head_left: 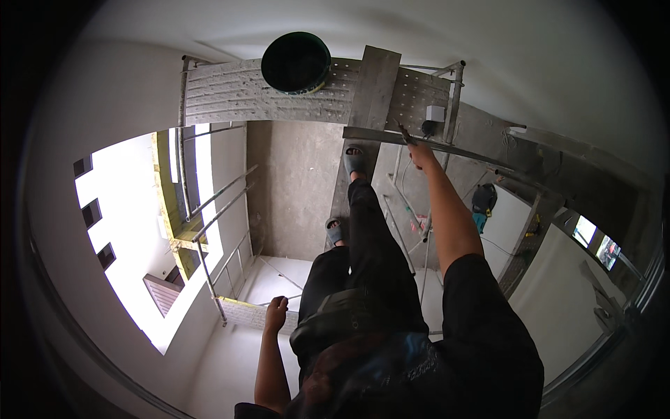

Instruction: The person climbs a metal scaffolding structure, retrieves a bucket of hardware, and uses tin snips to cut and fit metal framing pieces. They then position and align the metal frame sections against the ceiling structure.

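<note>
My right hand point(421, 155) is stretched ahead on its straight arm, fingers wrapped round a slim dark tool point(403, 133) whose exact kind is unclear. That tool's narrow end overlaps a long dark bar point(373, 135) lying crosswise beyond the hand; whether the two are joined I cannot tell. Low on the left, my left hand point(277, 314) hangs at my side with curled fingers; anything inside it is hidden. My sandalled feet point(354, 159) stand one ahead of the other on a narrow plank point(341, 188).
Ahead, a perforated scaffold platform point(230, 98) carries a black bucket point(296, 63), a crossing board point(377, 77) and a small white box point(435, 113). Scaffold tubes point(223, 188) frame the drop to the concrete floor point(293, 181). A bright window opening point(125, 209) is left; a dark backpack-like item point(484, 200) lies right.
</note>
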`<state>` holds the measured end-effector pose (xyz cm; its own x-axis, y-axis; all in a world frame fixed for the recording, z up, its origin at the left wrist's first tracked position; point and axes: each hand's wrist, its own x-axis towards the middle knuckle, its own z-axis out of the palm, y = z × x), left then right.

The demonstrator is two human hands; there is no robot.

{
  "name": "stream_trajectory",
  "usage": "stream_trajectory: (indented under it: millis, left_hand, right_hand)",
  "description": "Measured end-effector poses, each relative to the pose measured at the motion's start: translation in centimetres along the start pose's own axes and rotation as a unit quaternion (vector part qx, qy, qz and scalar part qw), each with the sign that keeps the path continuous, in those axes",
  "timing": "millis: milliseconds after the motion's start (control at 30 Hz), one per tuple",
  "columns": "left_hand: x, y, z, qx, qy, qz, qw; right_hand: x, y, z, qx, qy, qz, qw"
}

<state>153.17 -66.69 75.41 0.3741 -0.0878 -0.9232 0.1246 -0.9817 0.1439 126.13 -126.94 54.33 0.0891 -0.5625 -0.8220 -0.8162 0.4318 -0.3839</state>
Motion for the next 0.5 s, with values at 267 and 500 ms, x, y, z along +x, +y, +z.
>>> stream_trajectory:
  millis: [267,500]
  left_hand:
    - [-2.3,7.7,1.2,-0.096,-0.031,-0.084,0.991]
    - [-3.2,8.8,1.5,-0.086,-0.047,-0.153,0.983]
  right_hand:
    - [13.9,-8.1,1.1,-0.229,0.014,-0.139,0.963]
    - [15.8,-8.7,7.4,-0.205,-0.022,-0.052,0.977]
